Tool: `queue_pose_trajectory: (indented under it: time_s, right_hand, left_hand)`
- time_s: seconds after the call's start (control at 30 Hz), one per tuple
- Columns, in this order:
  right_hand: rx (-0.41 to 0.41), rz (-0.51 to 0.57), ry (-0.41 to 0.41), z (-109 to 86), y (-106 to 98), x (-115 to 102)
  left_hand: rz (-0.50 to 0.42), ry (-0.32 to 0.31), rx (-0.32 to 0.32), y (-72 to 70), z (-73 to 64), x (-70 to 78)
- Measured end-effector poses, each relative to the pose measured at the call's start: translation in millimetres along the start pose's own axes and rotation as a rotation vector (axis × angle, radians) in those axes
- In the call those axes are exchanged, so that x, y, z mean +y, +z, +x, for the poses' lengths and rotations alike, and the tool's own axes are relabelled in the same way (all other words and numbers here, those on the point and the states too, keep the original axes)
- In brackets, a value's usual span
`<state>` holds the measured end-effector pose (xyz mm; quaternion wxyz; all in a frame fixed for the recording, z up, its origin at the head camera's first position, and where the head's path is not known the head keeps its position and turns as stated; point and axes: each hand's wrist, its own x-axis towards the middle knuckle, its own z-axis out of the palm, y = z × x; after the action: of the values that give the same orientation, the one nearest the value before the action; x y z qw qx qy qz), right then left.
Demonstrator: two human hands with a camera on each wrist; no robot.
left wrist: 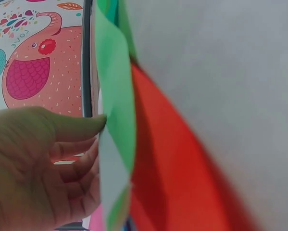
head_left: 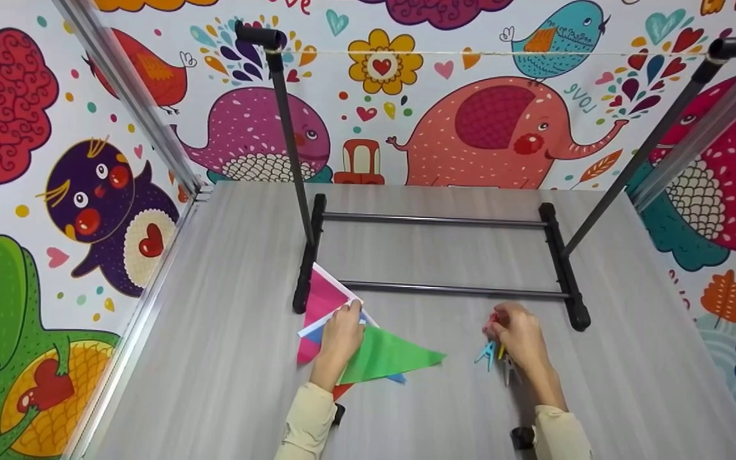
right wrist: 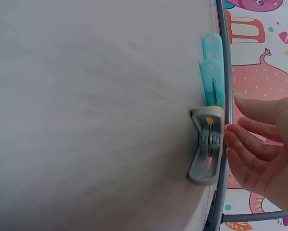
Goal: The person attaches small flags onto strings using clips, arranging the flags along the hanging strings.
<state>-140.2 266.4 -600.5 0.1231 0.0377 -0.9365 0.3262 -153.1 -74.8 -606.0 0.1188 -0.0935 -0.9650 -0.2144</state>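
Between thumb and fingers, my left hand (head_left: 342,329) pinches the white top edge of some triangular pennants. A green pennant (head_left: 387,354) lies uppermost, with pink (head_left: 324,294), blue and red ones partly hidden around it. In the left wrist view, the red pennant (left wrist: 165,163) hangs beside the pinched green one. My right hand (head_left: 521,332) is at a small group of clothespins, its thumb and fingertips apart in the right wrist view. A red clothespin (head_left: 489,324) is by the fingertips; blue (head_left: 486,354), yellow and grey (right wrist: 206,147) ones are close by. Contact with the red one is unclear.
A black rack (head_left: 444,291) stands on the grey tabletop (head_left: 234,332), its two crossbars beyond my hands. Uprights (head_left: 291,140) rise at either side, with a thin string (head_left: 432,53) stretched between their tops. Printed walls (head_left: 368,115) enclose the back and sides.
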Motion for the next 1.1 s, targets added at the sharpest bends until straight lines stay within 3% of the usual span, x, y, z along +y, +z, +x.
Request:
queue_pose_trajectory:
  time_s: [0.43,0.77,1.1]
  right_hand:
    - [-0.059,-0.072,-0.079,-1.3,2.3,0.6]
    - [-0.084,-0.074,-0.085,-1.1,5.1,0.6]
    - [0.023,-0.073,-0.186,-1.4,11.3,2.5]
  left_hand:
    - [0.012,0.025,0.018,1.6,-1.3,-2.3]
    - [0.01,-0.005,-0.026,0.1,0.2,-2.1]
    - [-0.006,-0.023,-0.045,0.5,-0.8,-2.3]
